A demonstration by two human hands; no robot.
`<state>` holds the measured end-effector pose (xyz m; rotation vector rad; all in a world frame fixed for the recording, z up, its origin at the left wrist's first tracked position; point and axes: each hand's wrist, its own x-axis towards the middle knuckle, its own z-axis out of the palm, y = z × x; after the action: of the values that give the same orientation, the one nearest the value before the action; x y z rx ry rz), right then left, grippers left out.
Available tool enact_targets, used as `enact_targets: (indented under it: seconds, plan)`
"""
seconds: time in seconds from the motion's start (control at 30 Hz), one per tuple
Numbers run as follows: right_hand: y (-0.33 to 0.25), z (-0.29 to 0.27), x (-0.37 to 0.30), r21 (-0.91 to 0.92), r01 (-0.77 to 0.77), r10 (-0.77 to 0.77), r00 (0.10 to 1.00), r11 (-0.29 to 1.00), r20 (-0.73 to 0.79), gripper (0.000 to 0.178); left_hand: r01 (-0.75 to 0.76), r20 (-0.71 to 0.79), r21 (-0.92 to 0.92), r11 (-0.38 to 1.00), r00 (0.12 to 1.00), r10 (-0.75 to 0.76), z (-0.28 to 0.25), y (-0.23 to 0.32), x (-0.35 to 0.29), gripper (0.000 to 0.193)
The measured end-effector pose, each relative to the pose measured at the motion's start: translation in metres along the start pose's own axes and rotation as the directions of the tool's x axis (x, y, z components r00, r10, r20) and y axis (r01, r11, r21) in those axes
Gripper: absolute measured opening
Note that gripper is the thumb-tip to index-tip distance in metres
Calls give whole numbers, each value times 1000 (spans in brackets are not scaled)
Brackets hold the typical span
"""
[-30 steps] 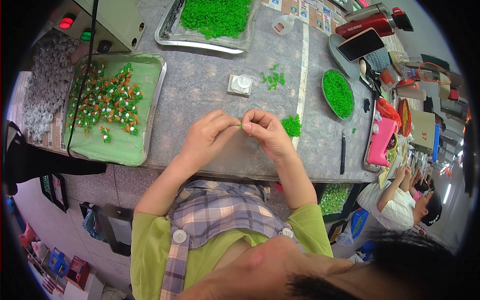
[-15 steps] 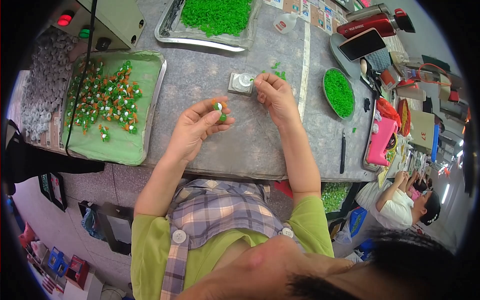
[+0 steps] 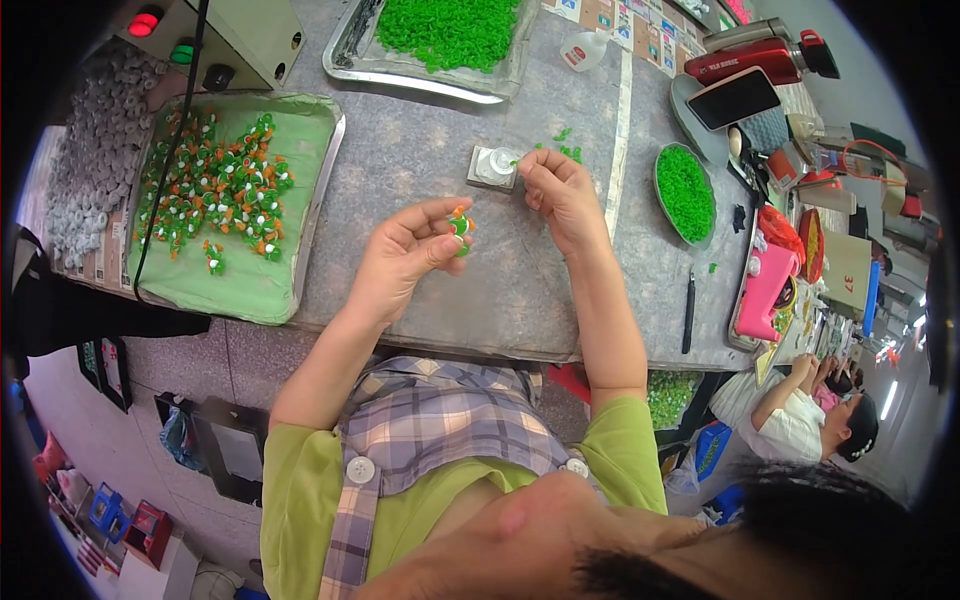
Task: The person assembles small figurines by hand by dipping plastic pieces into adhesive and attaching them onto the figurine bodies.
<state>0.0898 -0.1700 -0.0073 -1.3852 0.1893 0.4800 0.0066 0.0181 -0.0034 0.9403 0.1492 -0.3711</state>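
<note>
Between the thumb and fingers of my left hand (image 3: 400, 258) is a small green figure (image 3: 460, 224) with orange and white parts. The fingertips cover some of it. My right hand (image 3: 563, 200) pinches a tiny green piece (image 3: 514, 162) at the edge of a small clear round dish (image 3: 500, 161). That dish rests on a pale square block (image 3: 490, 181) in the middle of the table. Just beyond my right fingers lie several loose green pieces (image 3: 570, 152).
At left, a green-lined tray (image 3: 235, 303) carries many similar figures. A metal tray (image 3: 420, 88) of green pieces stands at the back, with a squeeze bottle (image 3: 583, 50) nearby. Rightward are a bowl (image 3: 685, 195) of green pieces, a black slim tool (image 3: 689, 312), a phone (image 3: 734, 98) and a pink tape dispenser (image 3: 768, 290).
My left hand has moved slightly right and turned the figure, so its white part shows less. My right hand stays by the dish, still pinching. The whole view has shifted a little.
</note>
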Motion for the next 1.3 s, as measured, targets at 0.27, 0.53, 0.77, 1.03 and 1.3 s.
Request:
enact_targets:
  seconds: [0.27, 0.53, 0.77, 1.03, 1.3]
  plan:
    - [-2, 6, -26, 107, 75, -82, 995, 991, 63, 9, -20, 67, -10, 1000, 998, 21, 2, -5, -3, 39]
    - [10, 19, -63, 198, 62, -101, 976, 978, 193, 12, 22, 50, -63, 998, 999, -19, 9, -7, -2, 39]
    - [23, 31, -70, 270, 53, -98, 983, 961, 156, 12, -17, 31, -71, 997, 999, 19, 11, -13, -1, 38]
    - [20, 36, -72, 294, 80, -128, 981, 952, 146, 11, -104, 38, -25, 994, 994, 105, 12, -17, -3, 41]
    - [24, 41, -74, 265, 130, -161, 982, 956, 98, 11, -201, -8, 88, 976, 979, 203, 20, -15, -8, 41]
